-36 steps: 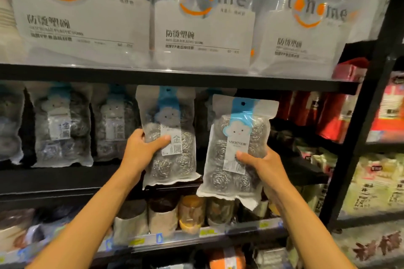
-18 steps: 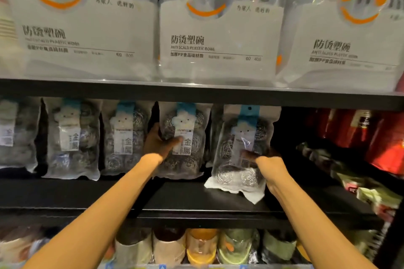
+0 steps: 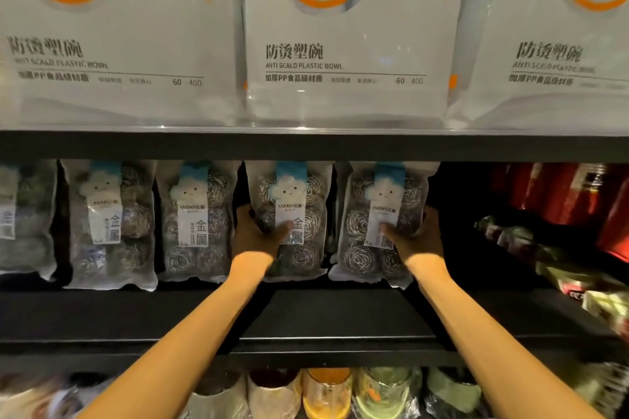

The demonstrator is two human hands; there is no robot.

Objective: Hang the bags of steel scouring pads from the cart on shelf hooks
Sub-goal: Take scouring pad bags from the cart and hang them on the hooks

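Below shelf (image 3: 306,146): left hand (image 3: 255,238), right hand (image 3: 422,241) grip bags (image 3: 306,187) (image 3: 357,224).

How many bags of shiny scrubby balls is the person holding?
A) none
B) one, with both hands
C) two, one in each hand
C: the left hand grips one bag and the right hand grips the end bag beside it, each thumb lying across a label.
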